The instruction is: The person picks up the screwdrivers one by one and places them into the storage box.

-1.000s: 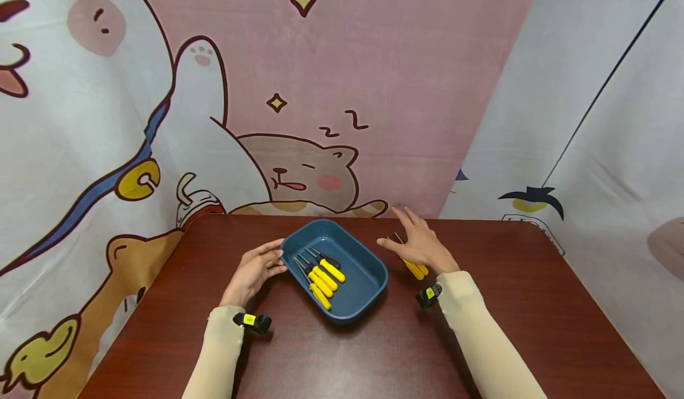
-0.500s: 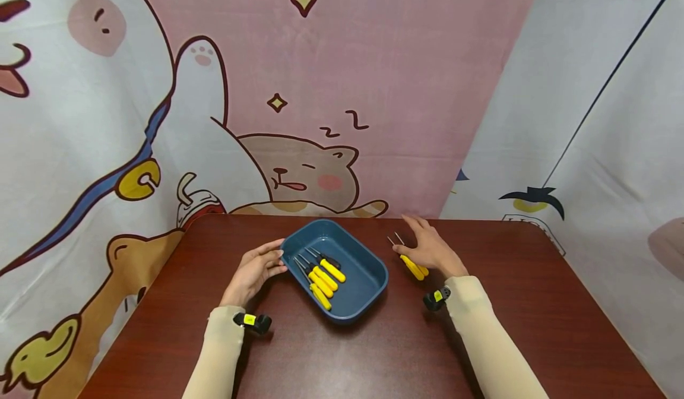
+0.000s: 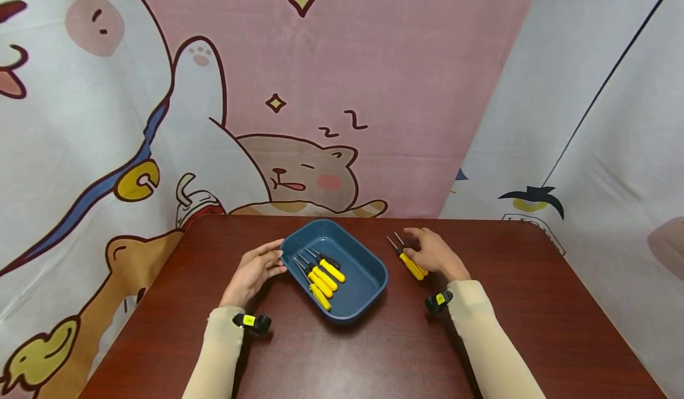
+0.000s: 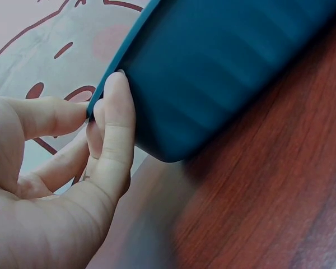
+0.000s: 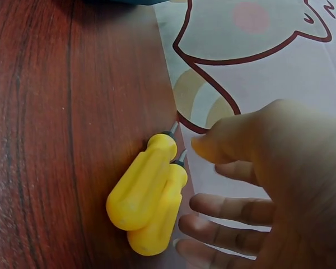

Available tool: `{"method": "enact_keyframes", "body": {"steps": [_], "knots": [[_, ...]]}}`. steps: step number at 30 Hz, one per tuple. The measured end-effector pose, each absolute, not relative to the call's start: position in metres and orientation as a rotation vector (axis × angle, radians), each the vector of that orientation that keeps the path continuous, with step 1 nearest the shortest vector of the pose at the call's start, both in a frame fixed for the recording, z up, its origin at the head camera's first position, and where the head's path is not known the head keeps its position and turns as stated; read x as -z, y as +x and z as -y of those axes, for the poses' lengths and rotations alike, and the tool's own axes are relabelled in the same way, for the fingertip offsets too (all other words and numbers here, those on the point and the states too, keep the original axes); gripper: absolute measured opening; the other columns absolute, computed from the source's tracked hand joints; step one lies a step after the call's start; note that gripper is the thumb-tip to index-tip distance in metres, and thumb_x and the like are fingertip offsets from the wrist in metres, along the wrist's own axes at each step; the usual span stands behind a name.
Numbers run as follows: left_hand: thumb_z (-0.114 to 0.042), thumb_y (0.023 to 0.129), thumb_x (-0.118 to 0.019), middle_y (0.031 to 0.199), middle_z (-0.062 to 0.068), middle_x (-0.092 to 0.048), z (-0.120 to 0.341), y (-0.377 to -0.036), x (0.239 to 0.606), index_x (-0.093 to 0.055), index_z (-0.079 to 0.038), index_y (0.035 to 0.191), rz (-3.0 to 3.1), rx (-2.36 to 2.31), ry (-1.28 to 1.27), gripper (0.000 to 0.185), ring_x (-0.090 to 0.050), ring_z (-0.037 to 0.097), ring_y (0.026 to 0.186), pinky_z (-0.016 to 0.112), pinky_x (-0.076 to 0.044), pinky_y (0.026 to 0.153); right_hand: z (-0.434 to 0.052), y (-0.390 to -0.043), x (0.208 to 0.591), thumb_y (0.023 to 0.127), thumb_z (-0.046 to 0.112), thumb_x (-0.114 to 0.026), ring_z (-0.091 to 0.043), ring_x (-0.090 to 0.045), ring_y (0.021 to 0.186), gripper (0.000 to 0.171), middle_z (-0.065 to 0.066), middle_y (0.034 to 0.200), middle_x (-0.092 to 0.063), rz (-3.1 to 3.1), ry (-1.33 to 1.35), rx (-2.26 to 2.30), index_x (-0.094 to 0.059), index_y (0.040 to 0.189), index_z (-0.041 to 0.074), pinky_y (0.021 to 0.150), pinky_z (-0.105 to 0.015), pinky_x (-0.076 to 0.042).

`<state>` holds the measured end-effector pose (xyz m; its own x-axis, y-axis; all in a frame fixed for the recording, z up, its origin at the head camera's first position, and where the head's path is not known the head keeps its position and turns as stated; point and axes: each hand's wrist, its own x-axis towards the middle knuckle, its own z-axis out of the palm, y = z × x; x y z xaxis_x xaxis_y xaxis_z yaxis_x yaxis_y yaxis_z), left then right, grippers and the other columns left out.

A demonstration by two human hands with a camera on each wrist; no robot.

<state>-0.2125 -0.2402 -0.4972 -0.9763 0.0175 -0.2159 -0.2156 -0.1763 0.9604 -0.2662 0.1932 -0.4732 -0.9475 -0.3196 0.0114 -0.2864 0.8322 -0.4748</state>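
Observation:
My left hand pinches the rim of a blue plastic tray at its left corner. In the left wrist view the thumb is on one side of the rim and the fingers are against the outer wall. Several screwdrivers with yellow handles and dark shafts lie side by side in the tray. To the right of the tray, two more yellow-handled screwdrivers lie on the table, close together. Beside them is my right hand, fingers loosely bent and spread, holding nothing; its thumb comes near their shafts.
The dark red wooden table carries the tray and screwdrivers. Behind its far edge hangs a cloth printed with cartoon animals. A small dark camera is strapped to the right wrist, another camera to the left.
My right hand has shifted right and lower beside the two loose screwdrivers, its fingers bending more, leaving more of them visible. The left hand and tray have stayed still.

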Motion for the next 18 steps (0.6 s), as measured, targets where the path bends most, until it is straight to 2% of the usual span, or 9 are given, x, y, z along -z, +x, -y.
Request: {"method": "enact_keyframes", "body": {"steps": [10, 18], "knots": [[-0.007, 0.102, -0.060, 0.108, 0.011, -0.068, 0.2407, -0.2133, 0.4985, -0.052, -0.002, 0.148, -1.910, -2.282, -0.211, 0.046, -0.065, 0.013, 0.078, 0.028, -0.063, 0.077, -0.1919, -0.2691, 0.4780, 0.094, 0.009, -0.065, -0.030, -0.065, 0.099, 0.041, -0.021, 0.117, -0.069, -2.935, -0.470, 0.764, -0.064, 0.132, -0.004, 0.093, -0.051, -0.057], [-0.006, 0.102, -0.060, 0.108, 0.011, -0.067, 0.2402, -0.2127, 0.4978, -0.052, -0.002, 0.148, -1.909, -2.284, -0.221, 0.046, -0.065, 0.013, 0.078, 0.029, -0.064, 0.077, -0.1906, -0.2698, 0.4798, 0.091, 0.009, -0.067, -0.023, -0.061, 0.084, 0.037, -0.017, 0.106, -0.071, -2.925, -0.414, 0.729, -0.068, 0.126, -0.002, 0.081, -0.042, -0.058]]}}
